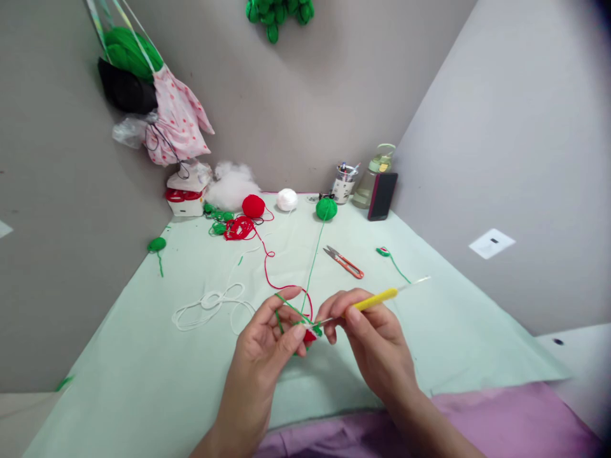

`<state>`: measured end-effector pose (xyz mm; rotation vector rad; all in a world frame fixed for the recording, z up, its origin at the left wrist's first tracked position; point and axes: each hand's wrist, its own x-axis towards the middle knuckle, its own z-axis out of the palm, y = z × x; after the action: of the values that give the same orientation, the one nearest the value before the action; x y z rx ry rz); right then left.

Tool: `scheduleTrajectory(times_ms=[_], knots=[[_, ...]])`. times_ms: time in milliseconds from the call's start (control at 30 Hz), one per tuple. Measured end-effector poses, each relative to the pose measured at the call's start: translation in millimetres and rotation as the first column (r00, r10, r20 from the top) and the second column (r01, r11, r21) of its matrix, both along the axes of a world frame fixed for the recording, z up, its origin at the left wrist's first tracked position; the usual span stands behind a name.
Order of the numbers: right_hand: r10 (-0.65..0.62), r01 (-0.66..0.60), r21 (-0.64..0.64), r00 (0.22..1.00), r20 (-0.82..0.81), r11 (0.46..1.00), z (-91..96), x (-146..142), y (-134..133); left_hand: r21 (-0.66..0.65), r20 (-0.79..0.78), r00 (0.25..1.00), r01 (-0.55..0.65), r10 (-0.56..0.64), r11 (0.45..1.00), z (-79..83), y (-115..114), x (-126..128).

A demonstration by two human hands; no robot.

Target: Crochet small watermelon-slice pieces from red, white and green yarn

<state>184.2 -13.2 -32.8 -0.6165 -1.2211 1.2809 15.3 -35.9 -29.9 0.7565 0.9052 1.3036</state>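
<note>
A small crochet piece (311, 333) in red, white and green is pinched between the thumb and fingers of my left hand (270, 337). Green yarn loops over that hand's raised index finger and runs back to a green yarn ball (326, 208). My right hand (370, 324) grips a crochet hook (377, 299) by its yellow handle, with the metal tip at the piece's edge. Red yarn (281, 286) trails from the piece toward a loose red tangle (239, 228). Loose white cord (210, 302) lies left of my left hand.
Orange-handled thread snips (344, 262) and a small green-and-red crochet piece (383, 252) lie beyond my right hand. Along the back stand a red yarn ball (252, 206), a white yarn ball (287, 200), a pen cup (344, 186), a bottle (366, 184) and a phone (382, 196).
</note>
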Motion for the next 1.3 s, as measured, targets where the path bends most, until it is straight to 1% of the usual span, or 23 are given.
scheduleTrajectory(times_ms=[100,167,233,400,433,500,567,600,633,667,700,733,800,833,867,933,1033,1100,1133,1200,1233,1267,1300], knots=[[-0.12,0.077,0.199,0.97,0.21,0.977,3.2,5,-6,0.016,-0.046,0.999,-0.018,0.018,1.0,-1.5,0,0],[-0.211,0.066,0.378,0.91,0.357,0.923,7.4,8,-10,0.028,-0.077,0.996,-0.032,0.034,0.999,-3.3,-1,-1],[-0.291,0.014,0.519,0.841,0.457,0.855,12.8,9,-12,0.044,-0.112,0.992,-0.047,0.052,0.998,-5.1,-2,-2],[-0.441,-0.008,0.664,0.741,0.506,0.748,18.7,6,-12,0.086,-0.188,0.977,-0.09,0.104,0.992,-7.6,-4,-1],[-0.49,-0.01,0.703,0.709,0.506,0.711,17.0,4,-11,0.078,-0.183,0.976,-0.101,0.114,0.992,-7.3,-5,0],[-0.607,-0.046,0.796,0.621,0.496,0.603,11.0,2,-11,0.033,-0.129,0.986,-0.104,0.107,0.994,-5.6,-5,2],[-0.711,-0.087,0.871,0.541,0.449,0.484,4.0,2,-11,-0.052,-0.012,0.999,-0.048,0.047,0.998,-2.4,-4,3],[-0.734,-0.095,0.889,0.528,0.427,0.449,1.2,2,-11,-0.103,0.061,0.998,0.011,-0.004,0.995,-0.4,-3,3],[-0.73,-0.076,0.888,0.54,0.418,0.453,-0.6,2,-11,-0.145,0.135,0.989,0.072,-0.053,0.987,1.6,-2,3],[-0.699,-0.028,0.869,0.581,0.416,0.493,-1.4,3,-12,-0.175,0.199,0.975,0.13,-0.095,0.976,3.6,-1,2],[-0.642,0.034,0.823,0.644,0.416,0.567,-1.2,4,-12,-0.194,0.242,0.963,0.165,-0.116,0.967,5.2,1,1],[-0.561,0.09,0.742,0.717,0.414,0.664,0.0,5,-11,-0.2,0.257,0.959,0.17,-0.115,0.965,6.6,2,-1],[-0.384,0.165,0.518,0.855,0.348,0.839,3.4,5,-9,-0.176,0.218,0.974,0.094,-0.054,0.98,8.0,3,-2],[-0.315,0.176,0.417,0.903,0.292,0.892,5.2,5,-7,-0.156,0.181,0.983,0.043,-0.014,0.987,8.0,3,-2],[-0.263,0.172,0.347,0.935,0.237,0.922,6.5,3,-5,-0.136,0.142,0.99,0.009,0.01,0.991,7.6,2,-1],[-0.218,0.156,0.289,0.955,0.199,0.945,7.6,-1,-2,-0.101,0.091,0.996,0.003,0.006,0.995,5.9,1,2],[-0.272,0.159,0.36,0.917,0.291,0.919,5.0,-5,-2,-0.064,0.061,0.998,0.0,0.004,0.998,1.9,0,6],[-0.361,0.149,0.484,0.851,0.382,0.863,1.1,-4,-6,-0.052,0.051,0.998,-0.034,0.036,0.998,-0.4,0,7],[-0.411,0.127,0.558,0.81,0.419,0.82,-1.0,-3,-8,-0.057,0.06,0.997,-0.036,0.04,0.998,-1.3,1,7],[-0.478,0.088,0.654,0.756,0.447,0.751,-3.7,0,-11,-0.098,0.131,0.991,0.026,-0.013,0.995,-1.9,3,6],[-0.482,0.096,0.656,0.758,0.44,0.749,-4.0,1,-11,-0.128,0.184,0.982,0.071,-0.046,0.989,-1.6,4,4],[-0.466,0.129,0.621,0.78,0.418,0.773,-3.3,3,-11,-0.156,0.234,0.969,0.114,-0.075,0.981,-1.0,6,3],[-0.437,0.178,0.553,0.815,0.38,0.814,-1.8,3,-10,-0.179,0.274,0.957,0.146,-0.093,0.973,-0.2,7,1]])
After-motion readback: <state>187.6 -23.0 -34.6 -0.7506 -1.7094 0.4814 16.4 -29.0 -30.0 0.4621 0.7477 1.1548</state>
